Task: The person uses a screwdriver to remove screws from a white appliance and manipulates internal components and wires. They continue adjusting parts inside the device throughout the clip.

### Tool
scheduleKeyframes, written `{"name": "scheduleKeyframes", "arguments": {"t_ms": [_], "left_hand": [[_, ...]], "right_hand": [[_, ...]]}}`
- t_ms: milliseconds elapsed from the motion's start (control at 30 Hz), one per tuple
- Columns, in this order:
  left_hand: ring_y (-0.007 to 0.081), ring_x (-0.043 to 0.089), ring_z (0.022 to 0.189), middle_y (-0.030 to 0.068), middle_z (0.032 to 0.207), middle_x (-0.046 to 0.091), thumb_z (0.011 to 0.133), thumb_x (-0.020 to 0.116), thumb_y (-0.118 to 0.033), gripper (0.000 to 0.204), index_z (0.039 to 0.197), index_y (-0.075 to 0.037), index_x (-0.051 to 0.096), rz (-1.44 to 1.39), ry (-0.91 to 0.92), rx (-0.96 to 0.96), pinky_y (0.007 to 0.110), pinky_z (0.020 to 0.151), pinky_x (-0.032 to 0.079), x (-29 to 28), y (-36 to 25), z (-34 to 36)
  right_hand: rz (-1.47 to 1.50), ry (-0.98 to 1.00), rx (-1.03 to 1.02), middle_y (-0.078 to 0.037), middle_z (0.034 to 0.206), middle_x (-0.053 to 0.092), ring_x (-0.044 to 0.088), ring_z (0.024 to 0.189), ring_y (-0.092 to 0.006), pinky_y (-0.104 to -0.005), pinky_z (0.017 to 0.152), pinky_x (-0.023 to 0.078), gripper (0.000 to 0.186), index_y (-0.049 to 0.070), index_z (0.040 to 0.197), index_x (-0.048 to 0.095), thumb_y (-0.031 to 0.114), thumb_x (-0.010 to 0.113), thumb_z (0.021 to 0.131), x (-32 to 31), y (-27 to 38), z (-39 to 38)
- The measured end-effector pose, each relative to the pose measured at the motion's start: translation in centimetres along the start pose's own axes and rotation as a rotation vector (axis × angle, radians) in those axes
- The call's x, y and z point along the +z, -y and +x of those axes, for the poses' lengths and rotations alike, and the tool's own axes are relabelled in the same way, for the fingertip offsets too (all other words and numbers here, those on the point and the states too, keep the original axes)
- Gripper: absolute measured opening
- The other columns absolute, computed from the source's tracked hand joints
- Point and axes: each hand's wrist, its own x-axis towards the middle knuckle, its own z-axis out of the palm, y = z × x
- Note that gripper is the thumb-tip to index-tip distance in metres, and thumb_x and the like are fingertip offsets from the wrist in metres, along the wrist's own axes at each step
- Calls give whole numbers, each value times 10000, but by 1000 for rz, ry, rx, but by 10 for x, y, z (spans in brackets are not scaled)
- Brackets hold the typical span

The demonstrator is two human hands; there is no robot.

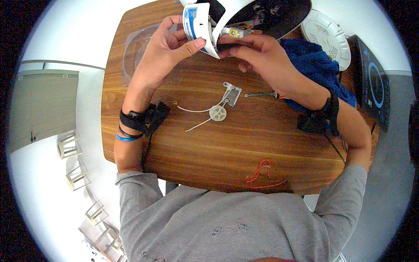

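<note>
At the far edge of the table, my left hand (163, 50) is closed on the curved, labelled side of a white appliance housing (200, 26). My right hand (262, 54) has its fingers bent at the housing's lower opening, beside a small metal part with a yellow piece (234, 32); its fingertips are partly hidden. Dark inner parts show in the opening. Below the hands lie a metal bracket (233, 95), white wires (192, 110) and a pale round disc (218, 113). A screwdriver (262, 94) points left from beneath my right wrist, its handle partly covered.
A dark blue cloth (321, 67) is bunched at the right, near a round white slotted plastic piece (325, 37). Beyond it stands a black cooktop (373, 83). Red wires (264, 177) lie by the near edge. A clear plastic piece (134, 54) rests far left.
</note>
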Motion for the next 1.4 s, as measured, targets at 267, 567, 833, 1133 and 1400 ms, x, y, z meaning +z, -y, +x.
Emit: {"name": "scheduleKeyframes", "arguments": {"t_ms": [267,567,833,1133,1400], "left_hand": [[160,616,1108,89,1197,652,898,745,-94,464,1275,-27,483,92,-22,101,299,956,493,1,0,-1],[170,611,1104,65,1168,609,887,734,-42,462,1294,-36,518,223,-130,202,320,983,495,6,0,-5],[172,616,1091,75,1176,616,897,720,-44,446,1297,-47,522,239,-150,164,319,973,500,9,1,-8],[185,617,1114,94,1186,614,912,709,-52,452,1311,-39,499,247,-132,169,318,966,500,8,4,-7],[180,610,1114,109,1194,610,924,699,-59,453,1314,-24,472,189,-113,178,316,963,495,8,2,-6]], "right_hand": [[-20,-13,14,15,826,704,562,680,-60,-243,629,461,271,109,1097,771,187,668,859,0,-1,3],[-69,-58,-89,-20,880,731,606,775,-82,-260,714,484,225,68,1021,776,190,677,859,5,3,2],[-49,-29,-82,-22,865,733,617,745,-104,-268,695,496,221,90,1025,777,199,659,873,2,-7,3],[-164,-117,-206,-60,879,751,660,723,-140,-320,663,527,303,86,1034,772,352,712,900,5,-7,7],[-294,-82,-109,-14,809,739,602,629,-77,-246,575,480,309,81,1038,772,355,730,901,0,6,16]]}}
